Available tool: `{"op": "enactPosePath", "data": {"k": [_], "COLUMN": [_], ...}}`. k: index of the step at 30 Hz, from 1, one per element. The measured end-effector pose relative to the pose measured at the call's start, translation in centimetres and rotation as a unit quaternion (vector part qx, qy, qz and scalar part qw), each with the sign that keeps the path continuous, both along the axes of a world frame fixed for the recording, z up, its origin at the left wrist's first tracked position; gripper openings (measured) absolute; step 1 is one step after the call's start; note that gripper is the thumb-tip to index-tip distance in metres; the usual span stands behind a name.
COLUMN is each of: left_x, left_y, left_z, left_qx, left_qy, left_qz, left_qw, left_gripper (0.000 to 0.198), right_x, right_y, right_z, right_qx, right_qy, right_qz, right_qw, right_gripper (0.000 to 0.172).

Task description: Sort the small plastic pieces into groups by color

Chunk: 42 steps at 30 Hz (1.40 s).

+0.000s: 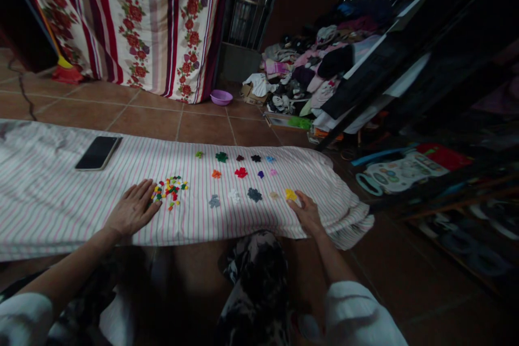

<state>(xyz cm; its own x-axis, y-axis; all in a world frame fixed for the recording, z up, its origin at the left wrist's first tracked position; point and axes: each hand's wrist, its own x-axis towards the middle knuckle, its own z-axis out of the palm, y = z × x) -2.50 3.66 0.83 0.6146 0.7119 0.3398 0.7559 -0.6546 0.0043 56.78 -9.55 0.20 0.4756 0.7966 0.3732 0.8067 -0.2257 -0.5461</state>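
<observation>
My left hand [135, 206] lies flat on the striped cloth, fingers stretched out. Its fingertips touch the left edge of a loose pile of small mixed pieces [171, 190] in red, yellow, green, white and orange. At the right end of the nearest row, my right hand [307, 211] reaches a small yellow pile [290, 194]. Its thumb and forefinger are apart beside the pile, and I make out no piece held between them. Left of it sit single-colour piles: beige [274, 195], dark grey [254, 194], white [234, 195] and light grey [214, 201].
Behind that row are more piles, among them red [240, 172], orange [216, 174], dark green [221, 157] and black [255, 158]. A phone [98, 153] lies on the cloth at left. Beyond are a purple basin [221, 97], a clothes heap [308, 67] and a flowered curtain [138, 21].
</observation>
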Motion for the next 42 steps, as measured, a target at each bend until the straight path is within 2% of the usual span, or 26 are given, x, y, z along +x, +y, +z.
{"op": "enactPosePath", "data": {"k": [5, 13, 18, 22, 27, 34, 42], "left_x": [-0.1, -0.3, -0.1, -0.2, -0.3, 0.0, 0.0], "left_y": [0.1, 0.3, 0.2, 0.1, 0.0, -0.1, -0.2], "left_z": [-0.2, -0.5, -0.5, -0.4, -0.3, -0.2, 0.1], "left_qx": [0.0, -0.012, 0.006, 0.005, -0.003, -0.009, -0.017], "left_qy": [-0.012, -0.013, -0.004, -0.01, -0.007, -0.011, -0.02], "left_qz": [0.002, 0.005, 0.002, 0.01, -0.006, 0.012, -0.004], "left_qw": [1.0, 1.0, 1.0, 1.0, 1.0, 1.0, 1.0], "left_gripper": [0.045, 0.044, 0.045, 0.045, 0.042, 0.046, 0.042], "right_x": [0.6, 1.2, 1.4, 1.2, 0.6, 0.6, 0.2], "right_y": [-0.5, 0.3, 0.7, 1.2, 2.2, 3.1, 2.1], "right_z": [0.4, 0.4, 0.2, 0.0, 0.0, 0.5, 0.0], "right_qx": [-0.028, -0.015, -0.032, -0.043, -0.048, -0.037, 0.007], "right_qy": [0.041, 0.086, 0.06, 0.007, -0.067, -0.039, -0.01], "right_qz": [0.033, 0.055, 0.04, 0.06, 0.073, 0.066, 0.046], "right_qw": [0.998, 0.995, 0.997, 0.997, 0.994, 0.996, 0.999], "right_gripper": [0.061, 0.059, 0.061, 0.064, 0.054, 0.04, 0.049]}}
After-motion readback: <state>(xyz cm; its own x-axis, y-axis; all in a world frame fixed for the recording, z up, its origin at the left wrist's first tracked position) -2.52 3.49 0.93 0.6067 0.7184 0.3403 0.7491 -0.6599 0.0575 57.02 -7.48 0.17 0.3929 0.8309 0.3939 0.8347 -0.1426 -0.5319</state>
